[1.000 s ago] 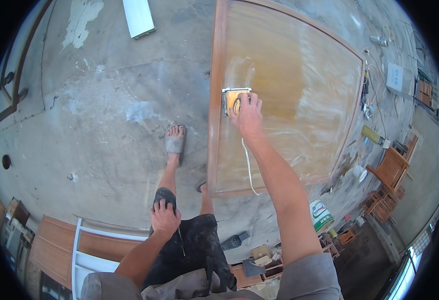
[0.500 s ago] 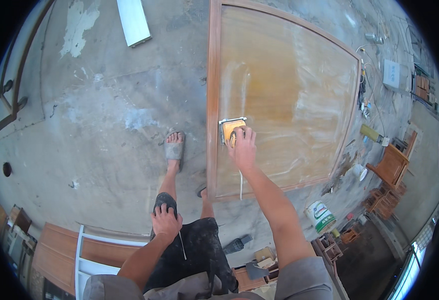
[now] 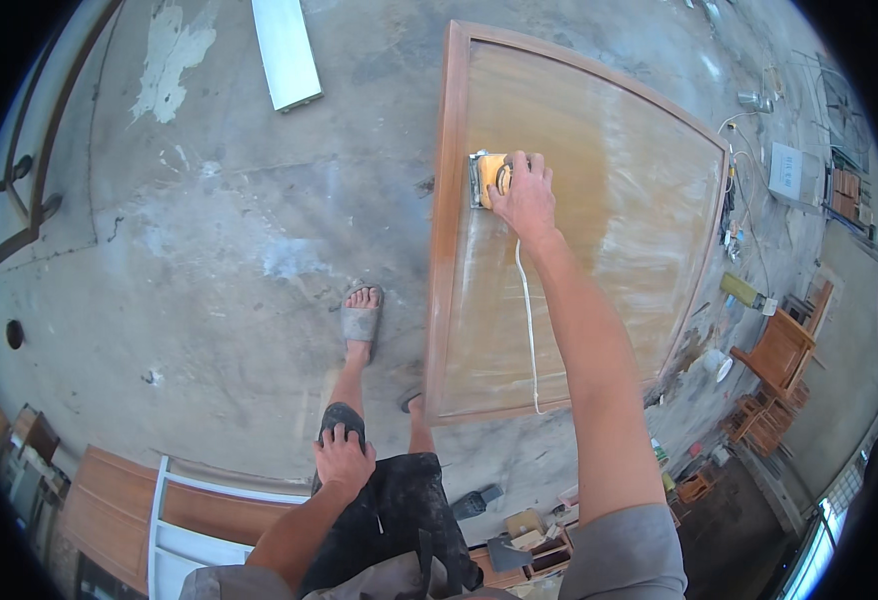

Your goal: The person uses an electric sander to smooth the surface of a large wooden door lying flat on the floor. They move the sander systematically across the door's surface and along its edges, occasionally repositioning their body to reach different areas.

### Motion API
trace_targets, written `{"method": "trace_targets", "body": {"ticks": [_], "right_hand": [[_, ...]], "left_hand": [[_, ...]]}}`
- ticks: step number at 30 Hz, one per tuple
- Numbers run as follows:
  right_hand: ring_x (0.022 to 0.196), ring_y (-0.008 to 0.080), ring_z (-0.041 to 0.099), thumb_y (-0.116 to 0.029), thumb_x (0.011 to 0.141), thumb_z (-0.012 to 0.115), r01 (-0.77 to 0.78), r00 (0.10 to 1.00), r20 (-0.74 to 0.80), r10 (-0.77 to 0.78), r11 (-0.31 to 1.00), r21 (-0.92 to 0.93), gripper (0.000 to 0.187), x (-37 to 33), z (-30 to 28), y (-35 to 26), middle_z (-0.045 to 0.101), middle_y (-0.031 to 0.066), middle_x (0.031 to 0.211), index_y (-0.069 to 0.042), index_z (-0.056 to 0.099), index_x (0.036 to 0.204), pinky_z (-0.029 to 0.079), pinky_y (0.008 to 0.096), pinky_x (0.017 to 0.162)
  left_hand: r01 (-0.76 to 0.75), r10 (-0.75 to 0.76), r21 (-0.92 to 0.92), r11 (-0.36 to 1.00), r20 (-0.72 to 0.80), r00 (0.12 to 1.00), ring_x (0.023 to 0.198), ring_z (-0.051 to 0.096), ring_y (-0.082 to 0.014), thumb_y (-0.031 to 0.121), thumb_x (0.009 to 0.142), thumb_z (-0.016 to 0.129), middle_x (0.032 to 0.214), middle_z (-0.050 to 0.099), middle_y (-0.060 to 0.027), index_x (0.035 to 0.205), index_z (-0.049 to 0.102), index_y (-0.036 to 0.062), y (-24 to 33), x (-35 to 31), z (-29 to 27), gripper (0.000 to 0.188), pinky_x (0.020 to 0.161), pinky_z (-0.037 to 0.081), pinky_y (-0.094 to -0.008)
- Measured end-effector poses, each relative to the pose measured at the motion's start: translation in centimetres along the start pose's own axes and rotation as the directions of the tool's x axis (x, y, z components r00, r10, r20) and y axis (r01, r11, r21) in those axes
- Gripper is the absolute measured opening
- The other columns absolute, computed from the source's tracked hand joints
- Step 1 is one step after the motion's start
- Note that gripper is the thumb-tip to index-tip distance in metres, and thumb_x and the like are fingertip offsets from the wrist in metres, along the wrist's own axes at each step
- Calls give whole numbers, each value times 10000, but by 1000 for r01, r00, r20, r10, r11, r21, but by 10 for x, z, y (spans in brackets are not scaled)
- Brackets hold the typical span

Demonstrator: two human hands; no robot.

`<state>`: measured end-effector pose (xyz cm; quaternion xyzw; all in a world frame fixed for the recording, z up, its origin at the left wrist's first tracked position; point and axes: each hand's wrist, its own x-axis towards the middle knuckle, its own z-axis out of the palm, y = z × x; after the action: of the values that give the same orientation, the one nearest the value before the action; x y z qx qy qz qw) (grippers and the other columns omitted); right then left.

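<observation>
My right hand (image 3: 526, 203) is closed over the top of a yellow electric sander (image 3: 493, 172). The sander's flat pad lies on a large wood-framed panel (image 3: 549, 310), close against the inner side of its left rail. Pale dusty streaks cover much of the panel's brownish surface. From the sander a white cord (image 3: 528, 310) runs back across the panel to its near edge. My left hand (image 3: 345, 462) rests on my bent knee, fingers spread over the dark shorts, holding nothing.
A white board (image 3: 287, 62) lies on the concrete floor at the far left. At the near left stand a white frame (image 3: 162, 500) and a brown wooden panel (image 3: 104, 510). Along the right are a white box (image 3: 787, 170), wooden pieces (image 3: 784, 350) and loose cables.
My right hand has pushed the sander away from me along the panel's left rail, and my arm reaches farther. More of the white cord shows. My left hand stays on the knee.
</observation>
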<state>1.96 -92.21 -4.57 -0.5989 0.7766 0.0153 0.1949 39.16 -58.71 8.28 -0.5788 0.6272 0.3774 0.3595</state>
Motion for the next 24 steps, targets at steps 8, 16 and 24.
{"method": "trace_targets", "body": {"ticks": [8,16,24], "right_hand": [[1221,391,505,-241,806,826,-3,1000,8,3,1000,0,569,24,-6,-11,494,142,1307,-115,523,1271,574,488,929],[1233,385,482,-191,804,833,-29,995,94,22,997,71,520,-114,29,-4,485,129,1299,-115,552,1235,576,481,935],[1211,390,485,-169,770,853,48,985,163,-57,997,61,534,-239,65,28,496,126,1281,-114,559,1213,563,488,921]], "left_hand": [[-5,5,-11,1000,6,1000,1297,519,-330,412,923,612,1335,593,-121,1101,722,71,-1,-4,2,400,1054,422,-557],[2,-3,17,1000,19,1000,1306,510,-330,421,930,599,1353,588,-122,1122,721,75,-1,-5,10,414,1073,404,-549],[-10,9,31,999,36,999,1298,510,-334,424,932,594,1360,589,-123,1135,723,74,2,-6,4,425,1069,402,-543]]}}
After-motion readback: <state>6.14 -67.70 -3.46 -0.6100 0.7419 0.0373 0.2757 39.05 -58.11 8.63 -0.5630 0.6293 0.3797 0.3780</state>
